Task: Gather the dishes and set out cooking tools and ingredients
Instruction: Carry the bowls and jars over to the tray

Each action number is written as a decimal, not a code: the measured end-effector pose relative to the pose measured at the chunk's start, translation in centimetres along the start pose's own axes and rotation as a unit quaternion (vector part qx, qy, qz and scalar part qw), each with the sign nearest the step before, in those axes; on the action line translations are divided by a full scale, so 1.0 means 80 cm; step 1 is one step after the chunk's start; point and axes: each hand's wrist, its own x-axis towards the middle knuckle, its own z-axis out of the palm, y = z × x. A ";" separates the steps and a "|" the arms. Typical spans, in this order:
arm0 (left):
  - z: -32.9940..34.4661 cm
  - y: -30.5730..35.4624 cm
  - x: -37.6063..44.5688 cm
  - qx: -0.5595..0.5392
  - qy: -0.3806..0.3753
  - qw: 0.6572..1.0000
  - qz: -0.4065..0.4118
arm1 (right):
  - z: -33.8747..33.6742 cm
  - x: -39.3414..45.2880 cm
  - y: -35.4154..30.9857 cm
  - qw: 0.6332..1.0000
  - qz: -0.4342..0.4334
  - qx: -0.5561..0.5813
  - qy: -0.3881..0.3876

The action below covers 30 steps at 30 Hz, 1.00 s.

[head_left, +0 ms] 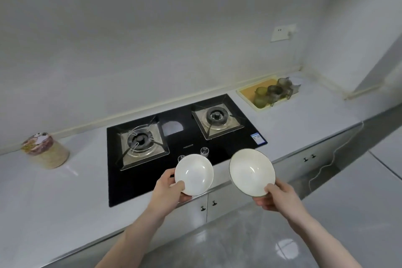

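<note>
My left hand holds a small white bowl by its near-left rim: the thumb lies over the inner edge and the fingers are curled beneath, clamped on the rim. The bowl is tilted so its inside faces me, and it is held in the air over the front edge of the black glass gas hob, partly covering one of the hob's two control knobs.

My right hand holds a larger white bowl with a dark rim at its near-right edge. The thumb presses on the inside of the rim, with the fingers wrapped under the outside. This bowl is also tilted toward me and is held in the air just past the hob's front right corner, above the countertop edge. The two bowls are side by side, near each other but not touching.

The hob has two burners, one left and one right. On the counter to the far left stands a round container with a patterned lid. At the back right, a tray carries several tinted glass cups. A wall socket is mounted above it. White cabinet doors sit below the counter.
</note>
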 end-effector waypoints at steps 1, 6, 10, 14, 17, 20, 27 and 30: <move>0.021 0.007 0.002 0.000 -0.006 1.000 0.001 | -0.021 0.006 -0.004 1.000 -0.003 0.003 0.002; 0.108 0.037 0.020 0.037 -0.035 0.999 0.011 | -0.100 0.038 -0.016 0.999 -0.012 0.044 0.018; 0.162 0.055 0.049 0.061 -0.060 0.996 0.013 | -0.146 0.065 -0.019 0.997 -0.011 0.072 0.032; 0.221 0.069 0.097 0.077 -0.082 0.994 0.008 | -0.190 0.098 -0.027 0.996 -0.004 0.079 0.046; 0.271 0.082 0.138 0.077 -0.099 0.992 0.007 | -0.224 0.132 -0.036 0.995 0.000 0.077 0.063; 0.318 0.100 0.175 0.070 -0.109 0.992 -0.001 | -0.257 0.167 -0.054 0.995 0.006 0.065 0.075; 0.412 0.136 0.272 0.060 -0.131 0.989 -0.025 | -0.314 0.265 -0.089 0.993 0.020 0.041 0.106; 0.439 0.141 0.294 0.061 -0.123 0.990 -0.044 | -0.328 0.295 -0.096 0.994 0.029 0.041 0.097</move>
